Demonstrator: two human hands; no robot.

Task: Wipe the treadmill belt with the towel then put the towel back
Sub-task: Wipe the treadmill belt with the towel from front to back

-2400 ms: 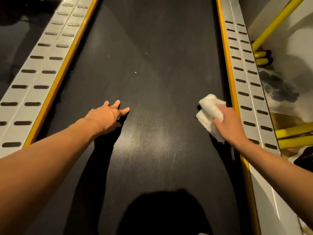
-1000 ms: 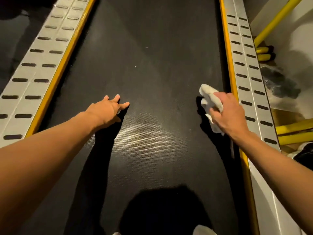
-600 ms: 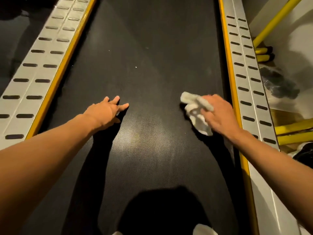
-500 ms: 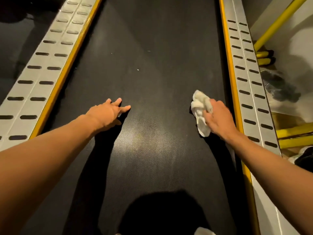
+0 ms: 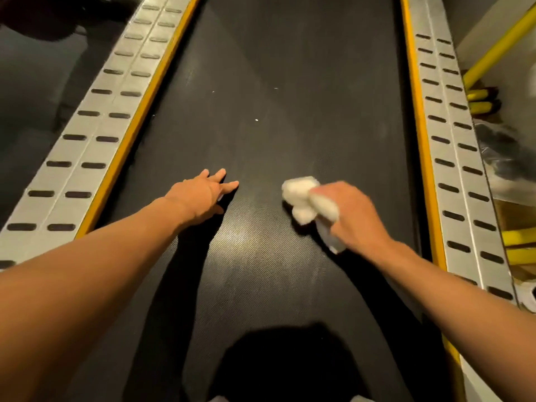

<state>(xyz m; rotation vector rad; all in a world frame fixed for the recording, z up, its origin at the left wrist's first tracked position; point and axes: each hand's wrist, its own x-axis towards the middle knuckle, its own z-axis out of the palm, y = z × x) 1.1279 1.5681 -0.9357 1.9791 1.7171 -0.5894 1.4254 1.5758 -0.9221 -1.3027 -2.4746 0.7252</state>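
Wiping is under way: the right hand [image 5: 352, 216] grips the bunched white towel [image 5: 304, 200] against the treadmill belt [image 5: 290, 68]; the left hand [image 5: 200, 195] braces with flat, spread fingers; next, probably strokes toward the specks [image 5: 256, 120] ahead.

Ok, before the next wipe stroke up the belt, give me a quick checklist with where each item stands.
1. Grip: the right hand holds the towel bunched in its fingers: ok.
2. Contact: the towel pressed onto the treadmill belt: cannot tell, it is motion-blurred.
3. Clearance: the left hand lies flat on the belt, to the left of the towel and apart from it: ok.
4. Belt ahead free of debris: not ok, white specks lie further up.
5. Place to put the towel back in view: cannot tell, nothing here marks it.
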